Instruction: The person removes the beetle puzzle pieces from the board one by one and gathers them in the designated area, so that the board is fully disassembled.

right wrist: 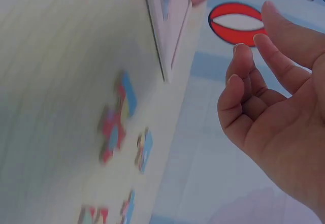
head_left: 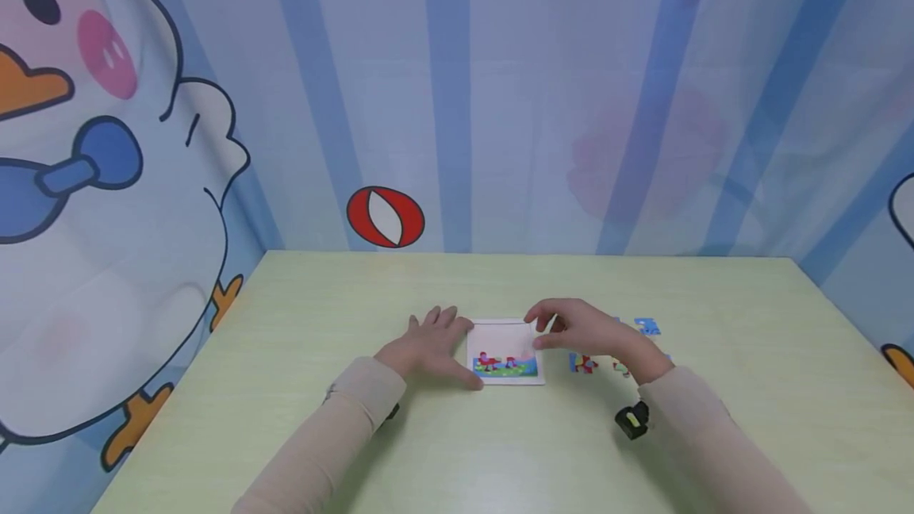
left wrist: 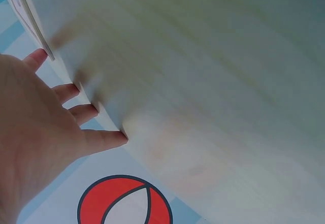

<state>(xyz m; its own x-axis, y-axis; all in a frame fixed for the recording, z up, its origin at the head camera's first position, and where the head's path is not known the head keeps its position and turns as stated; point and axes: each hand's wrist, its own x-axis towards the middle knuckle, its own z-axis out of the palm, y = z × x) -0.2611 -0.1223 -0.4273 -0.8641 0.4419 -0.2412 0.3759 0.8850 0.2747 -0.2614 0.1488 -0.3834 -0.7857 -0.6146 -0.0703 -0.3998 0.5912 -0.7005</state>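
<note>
A white puzzle board (head_left: 500, 342) lies flat on the table, with colourful pieces filling its lower part and a pale upper part. My left hand (head_left: 433, 346) has its fingers spread on the table, and its thumb and a fingertip touch the board's left edge. Over the board's right edge hovers my right hand (head_left: 581, 329), its thumb and fingers bent apart. In the right wrist view, nothing shows between the fingers of that right hand (right wrist: 279, 92). Loose puzzle pieces (head_left: 584, 363) lie right of the board, some partly hidden under the right forearm.
Another blue puzzle piece (head_left: 647, 327) lies beyond the right wrist. The light table (head_left: 343, 292) ends at a blue striped backdrop (head_left: 514, 141) printed with a duck and a red ball. A dark camera mount (head_left: 632, 420) hangs under the right sleeve.
</note>
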